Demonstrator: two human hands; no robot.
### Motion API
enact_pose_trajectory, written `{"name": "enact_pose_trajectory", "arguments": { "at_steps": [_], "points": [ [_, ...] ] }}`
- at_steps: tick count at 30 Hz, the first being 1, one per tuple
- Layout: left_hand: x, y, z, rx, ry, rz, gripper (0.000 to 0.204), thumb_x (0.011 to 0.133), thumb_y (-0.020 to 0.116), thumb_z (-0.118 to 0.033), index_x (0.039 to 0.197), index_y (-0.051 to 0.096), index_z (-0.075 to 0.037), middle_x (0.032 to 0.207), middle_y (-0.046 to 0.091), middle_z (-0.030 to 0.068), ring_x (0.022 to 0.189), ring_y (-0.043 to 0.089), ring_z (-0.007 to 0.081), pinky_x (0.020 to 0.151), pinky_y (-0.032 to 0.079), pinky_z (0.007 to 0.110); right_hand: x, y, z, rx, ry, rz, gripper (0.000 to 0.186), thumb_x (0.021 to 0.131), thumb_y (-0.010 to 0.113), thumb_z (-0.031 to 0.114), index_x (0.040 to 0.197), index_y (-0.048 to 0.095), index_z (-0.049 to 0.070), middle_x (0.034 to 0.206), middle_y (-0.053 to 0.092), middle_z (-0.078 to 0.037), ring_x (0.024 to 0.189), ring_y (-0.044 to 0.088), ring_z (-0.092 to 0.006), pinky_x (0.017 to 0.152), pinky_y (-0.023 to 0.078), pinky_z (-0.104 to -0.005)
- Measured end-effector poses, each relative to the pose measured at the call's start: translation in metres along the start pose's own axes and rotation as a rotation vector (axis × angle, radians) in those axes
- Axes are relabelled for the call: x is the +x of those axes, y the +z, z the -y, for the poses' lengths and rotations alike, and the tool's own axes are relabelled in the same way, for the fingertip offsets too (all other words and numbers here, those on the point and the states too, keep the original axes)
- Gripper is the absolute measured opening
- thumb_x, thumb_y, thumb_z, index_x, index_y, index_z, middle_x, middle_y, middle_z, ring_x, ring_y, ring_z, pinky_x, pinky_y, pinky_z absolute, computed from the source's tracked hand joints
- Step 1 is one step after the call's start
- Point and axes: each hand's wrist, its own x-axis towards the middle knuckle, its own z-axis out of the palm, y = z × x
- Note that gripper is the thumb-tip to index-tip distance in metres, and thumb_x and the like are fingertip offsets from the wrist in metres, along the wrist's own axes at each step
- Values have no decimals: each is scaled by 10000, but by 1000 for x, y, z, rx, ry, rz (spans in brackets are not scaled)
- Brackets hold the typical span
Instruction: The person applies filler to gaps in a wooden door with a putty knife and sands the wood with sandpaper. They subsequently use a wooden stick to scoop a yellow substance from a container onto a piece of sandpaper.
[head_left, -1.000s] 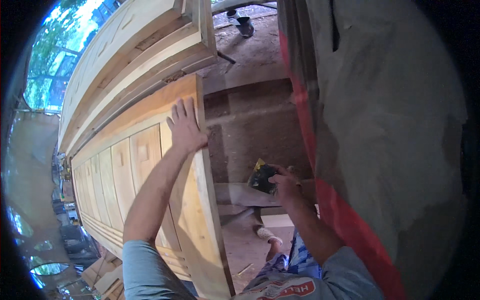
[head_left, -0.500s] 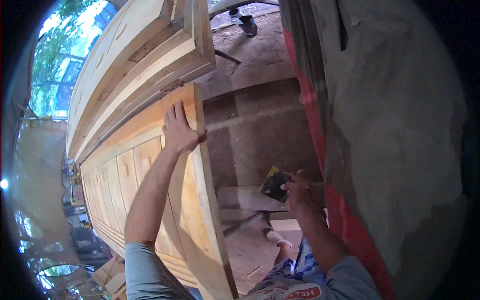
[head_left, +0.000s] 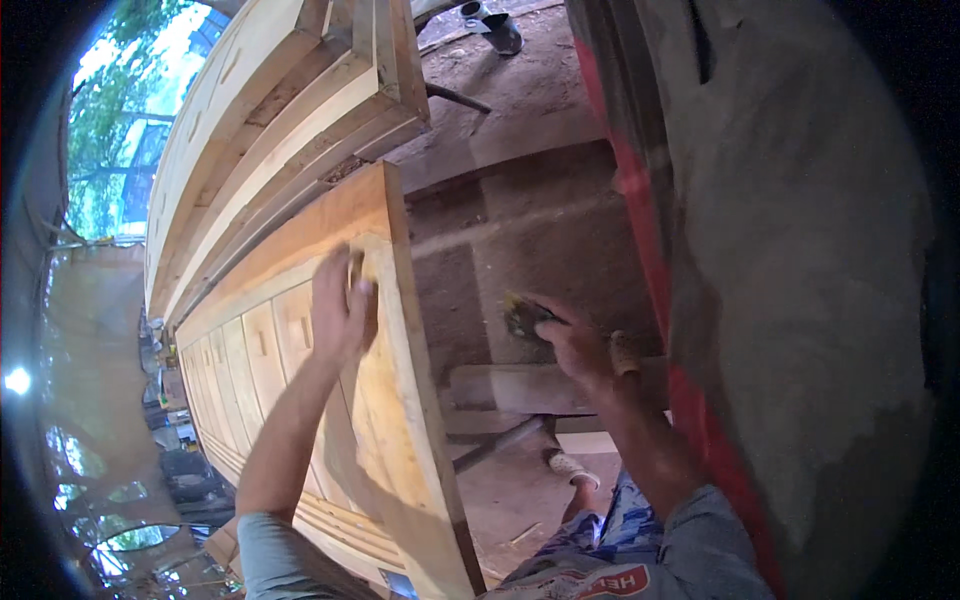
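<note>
A pale wooden panelled door (head_left: 262, 335) lies at left, its long raised panels running away from me. My left hand (head_left: 342, 305) is over its upper right part, near the edge, fingers blurred; whether it touches the wood or grips anything I cannot tell. My right hand (head_left: 570, 345) grips a small flat dark pad with a yellowish edge (head_left: 522, 318), blurred, held just beyond the door's right edge over brown ground.
Stacked wooden doors or frames (head_left: 280, 130) stand beyond the door. A grey sheet with red strip (head_left: 790, 300) hangs along the right. Dark containers (head_left: 503, 35) are at the top, above a dark bar (head_left: 460, 98). Below me are my legs and a light board (head_left: 590, 442).
My left hand has left the door's upper edge and moved down toward me. My right hand has risen and shifted left with the pad, now tilted.
</note>
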Motion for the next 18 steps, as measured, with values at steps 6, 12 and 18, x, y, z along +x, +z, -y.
{"name": "enact_pose_trajectory", "arguments": {
  "at_steps": [6,12,18],
  "points": [
    [-47,2,5,-53,109,55,571,993,483,-293,1453,440,44,1565,333,286,1454,303,456,1203,230,534,91,57,44,-245,-340,160,460,852,505,6,1279,671,41,1122,733,-141,1013,691,-206,909,526,-325],
    [-47,4,6,-88,98,61,591,974,486,-282,1458,428,51,1573,322,285,1460,291,464,1205,216,544,132,92,37,-220,-800,5,423,790,552,-31,1172,718,41,1076,725,-217,987,710,-358,886,568,-403],
    [-46,6,7,-83,93,57,592,969,480,-269,1458,414,58,1571,315,298,1458,286,476,1202,216,552,130,105,36,-247,-802,5,479,743,527,-99,1167,713,25,1134,719,-203,1084,687,-347,961,544,-398]
  ]
}}
